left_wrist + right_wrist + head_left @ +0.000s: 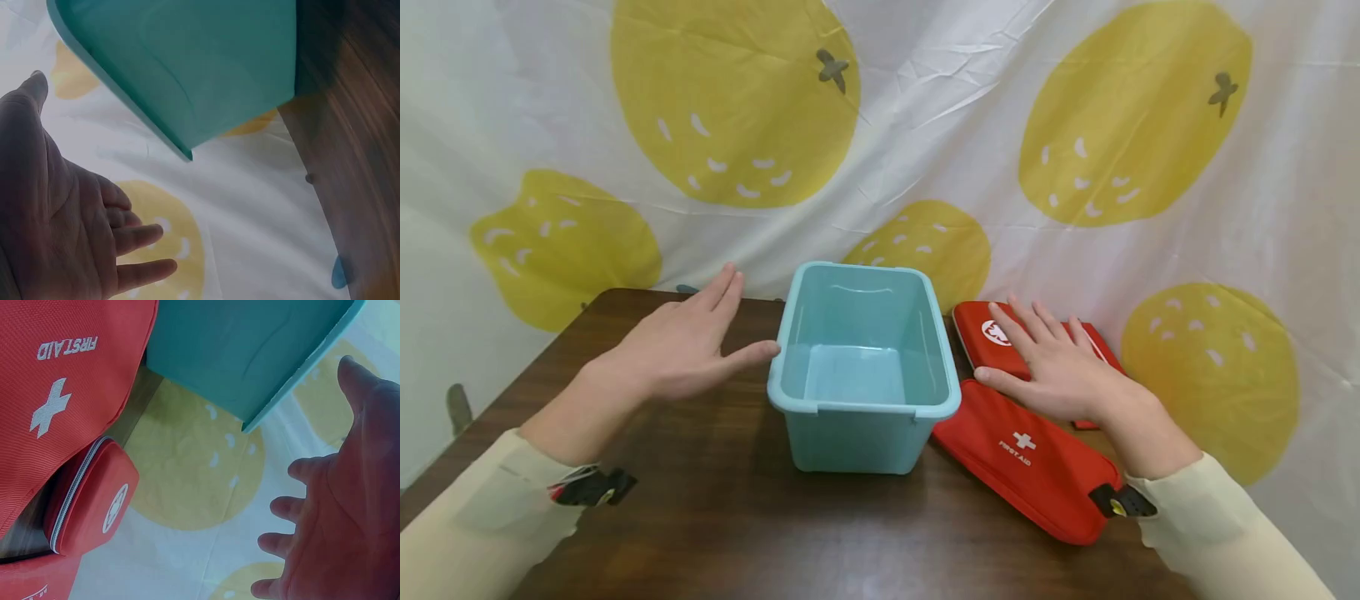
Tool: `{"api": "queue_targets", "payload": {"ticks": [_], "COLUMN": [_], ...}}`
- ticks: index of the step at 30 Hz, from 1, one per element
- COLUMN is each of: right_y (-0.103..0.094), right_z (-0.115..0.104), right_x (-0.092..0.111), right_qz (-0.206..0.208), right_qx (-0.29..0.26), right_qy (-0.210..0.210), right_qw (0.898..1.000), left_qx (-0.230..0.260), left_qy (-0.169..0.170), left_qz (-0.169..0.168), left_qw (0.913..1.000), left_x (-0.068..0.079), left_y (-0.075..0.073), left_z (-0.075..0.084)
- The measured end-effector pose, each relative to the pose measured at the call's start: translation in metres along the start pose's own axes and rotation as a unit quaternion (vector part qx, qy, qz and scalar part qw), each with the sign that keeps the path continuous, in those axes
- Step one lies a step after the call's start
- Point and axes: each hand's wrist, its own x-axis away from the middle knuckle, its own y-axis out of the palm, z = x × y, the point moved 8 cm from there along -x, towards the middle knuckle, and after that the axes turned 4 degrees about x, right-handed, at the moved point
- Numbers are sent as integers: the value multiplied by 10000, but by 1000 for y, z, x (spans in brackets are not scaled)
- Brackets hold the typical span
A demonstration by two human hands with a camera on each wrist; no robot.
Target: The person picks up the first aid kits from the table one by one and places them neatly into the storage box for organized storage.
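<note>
The blue bin (859, 442) stands on the bench (700, 517), its long axis running front to back. Just left of the bin, and looking nearer, the left hand (688, 346) hovers empty, thumb wide; right of it, the right hand (1060, 375), empty, fingers spread.

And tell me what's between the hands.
In the head view: the bin, between left hand and right hand, plus parts of the pouch and red case.
</note>
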Motion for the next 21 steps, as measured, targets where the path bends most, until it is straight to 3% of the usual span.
{"api": "queue_targets", "payload": {"ticks": [6,16,21], "right_y": [3,8,9], "right_z": [3,4,5], "right_x": [2,4,6], "right_qz": [65,42,39], "right_qx": [8,-55,-60], "right_qy": [-2,-28,-1], "right_qw": [10000,10000,10000], "left_qx": [12,117,133], "left_qy": [14,360,301], "left_qz": [-132,-32,-167], "left_qw": [9999,9993,9993], "left_x": [-1,-11,-14], "left_y": [7,24,29], "left_z": [16,57,68]}}
